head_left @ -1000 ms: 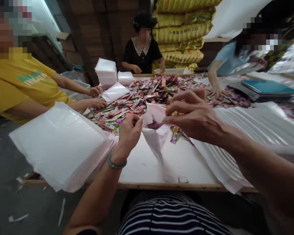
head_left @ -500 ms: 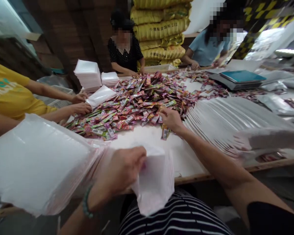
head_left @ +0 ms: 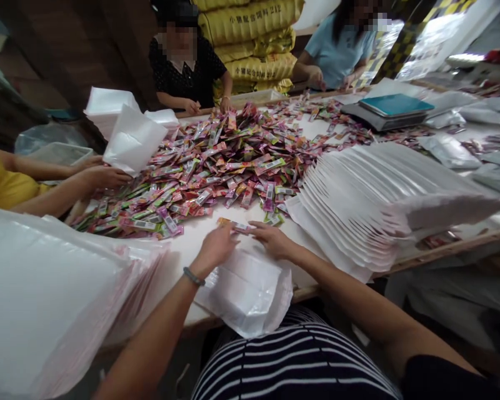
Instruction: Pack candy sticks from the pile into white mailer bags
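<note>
My left hand (head_left: 217, 245), with a bead bracelet on its wrist, grips the left end of a small printed packet (head_left: 240, 226) just above the tabletop. From the other side my right hand (head_left: 271, 240) pinches the right end of the same packet. Below both hands a white plastic bag (head_left: 250, 291) lies at the table's edge, its opening turned toward my striped top. Beyond my hands spreads a large heap of small colourful packets (head_left: 233, 161).
Fanned white bags (head_left: 370, 194) lie on the right, and another stack of bags (head_left: 45, 289) on the left. A scale (head_left: 395, 108) stands at the back right. A co-worker's hands (head_left: 102, 175) hold a white bag (head_left: 133, 139); two more people work across the table.
My right hand has come back from the heap to my left hand. The left hand has let go of the white bag, which now lies flatter, and both hands hold a packet.
</note>
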